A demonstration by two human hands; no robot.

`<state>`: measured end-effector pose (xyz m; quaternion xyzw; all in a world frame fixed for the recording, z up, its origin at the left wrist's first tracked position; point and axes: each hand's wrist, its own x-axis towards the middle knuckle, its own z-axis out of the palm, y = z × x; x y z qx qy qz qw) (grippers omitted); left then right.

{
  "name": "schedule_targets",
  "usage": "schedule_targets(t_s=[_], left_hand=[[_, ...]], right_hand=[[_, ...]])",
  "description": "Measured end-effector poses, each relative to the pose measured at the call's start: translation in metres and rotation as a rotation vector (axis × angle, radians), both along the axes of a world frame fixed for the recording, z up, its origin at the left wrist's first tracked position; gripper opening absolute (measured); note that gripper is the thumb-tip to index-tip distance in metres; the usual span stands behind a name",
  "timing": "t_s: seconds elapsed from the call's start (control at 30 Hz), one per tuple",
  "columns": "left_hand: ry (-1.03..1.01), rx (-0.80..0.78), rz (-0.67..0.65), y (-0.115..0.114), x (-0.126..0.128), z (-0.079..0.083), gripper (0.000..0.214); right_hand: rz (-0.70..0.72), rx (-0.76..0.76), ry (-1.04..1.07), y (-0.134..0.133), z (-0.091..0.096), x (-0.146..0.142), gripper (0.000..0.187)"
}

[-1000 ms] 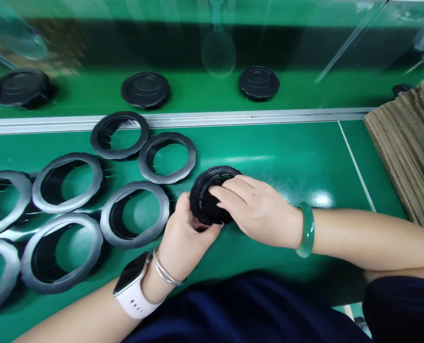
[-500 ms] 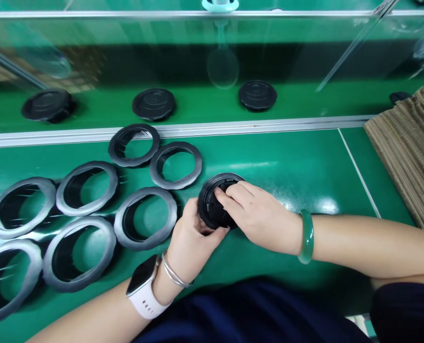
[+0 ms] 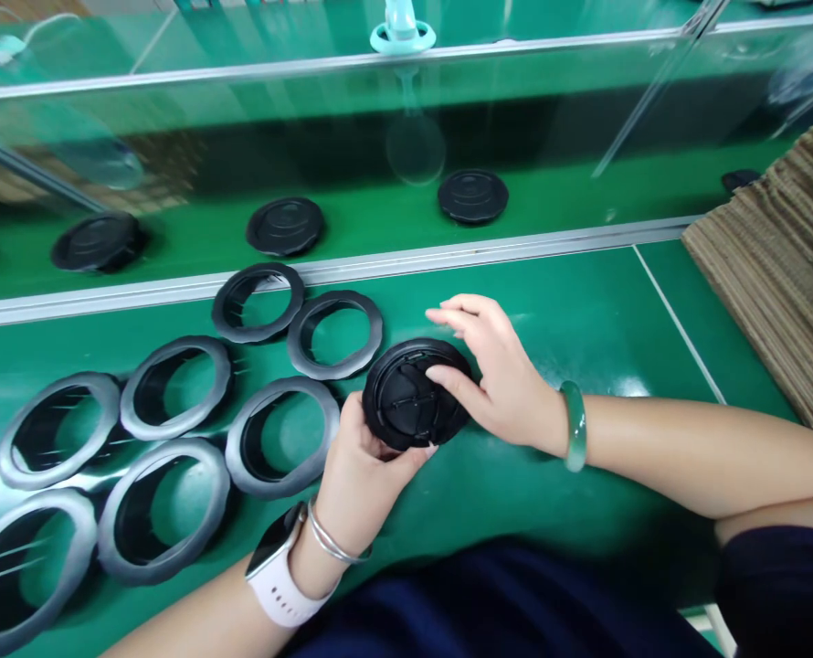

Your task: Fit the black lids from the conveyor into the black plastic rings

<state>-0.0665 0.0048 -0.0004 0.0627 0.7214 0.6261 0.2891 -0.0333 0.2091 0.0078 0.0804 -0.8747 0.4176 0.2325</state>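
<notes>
My left hand grips a round black plastic part by its lower left edge, thumb along the near side. The part's ribbed inner face, with crossing bars, is tipped up toward me. Over its right side is my right hand, open, the fingers stretched out above the far rim and the thumb over the face. Whether that thumb touches the part, I cannot tell. Left of my left hand lies a black ring, and another black ring lies just beyond the part.
Several more black rings cover the table's left side. Past a metal rail, black discs sit on a green strip behind a clear panel. Stacked corrugated cardboard stands at the right.
My right hand has lifted its fingers off the part's inside and opened, uncovering the face. My left hand still holds the part. The view has shifted slightly.
</notes>
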Motion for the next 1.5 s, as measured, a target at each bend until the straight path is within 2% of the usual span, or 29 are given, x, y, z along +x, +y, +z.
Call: schedule_targets(t_s=[0.07, 0.17, 0.3, 0.57, 0.73, 0.8, 0.87, 0.93, 1.13, 1.3, 1.4, 1.5], left_hand=[[0.014, -0.021, -0.009, -0.003, 0.000, -0.001, 0.068], [0.117, -0.067, -0.082, -0.010, -0.001, -0.001, 0.073], [0.244, -0.112, -0.170, -0.015, -0.002, 0.000, 0.056], [0.315, -0.176, -0.164, -0.010, 0.000, 0.005, 0.044], [0.302, -0.197, -0.155, -0.009, -0.001, 0.006, 0.038], [0.300, -0.181, -0.133, -0.009, -0.001, 0.005, 0.037], [0.298, -0.157, -0.114, -0.010, -0.001, 0.005, 0.037], [0.290, -0.140, -0.112, -0.010, 0.000, 0.004, 0.038], [0.230, -0.122, -0.112, -0.008, 0.000, 0.004, 0.033], [0.228, -0.121, -0.118, -0.007, 0.002, 0.003, 0.030], [0.253, -0.134, -0.113, -0.007, 0.002, 0.001, 0.033], [0.152, -0.042, -0.103, -0.008, 0.003, -0.001, 0.051]], right_hand=[[0.001, -0.155, -0.185, 0.001, -0.004, -0.003, 0.026], [0.068, -0.249, -0.327, 0.000, -0.008, -0.005, 0.011], [0.080, -0.342, -0.333, -0.005, -0.011, -0.004, 0.012], [0.015, -0.459, -0.351, -0.011, -0.012, -0.005, 0.016], [-0.010, -0.431, -0.399, -0.008, -0.009, -0.007, 0.016], [0.083, -0.422, -0.481, -0.003, -0.004, -0.006, 0.017], [0.228, -0.423, -0.583, 0.002, 0.002, -0.005, 0.031], [0.302, -0.401, -0.667, 0.006, 0.007, -0.004, 0.044], [0.139, -0.264, -0.705, -0.002, 0.014, 0.002, 0.039], [0.064, -0.205, -0.704, -0.007, 0.013, 0.009, 0.035], [0.085, -0.276, -0.687, -0.007, 0.008, 0.006, 0.035], [0.185, -0.443, -0.679, 0.008, 0.005, -0.009, 0.037]])
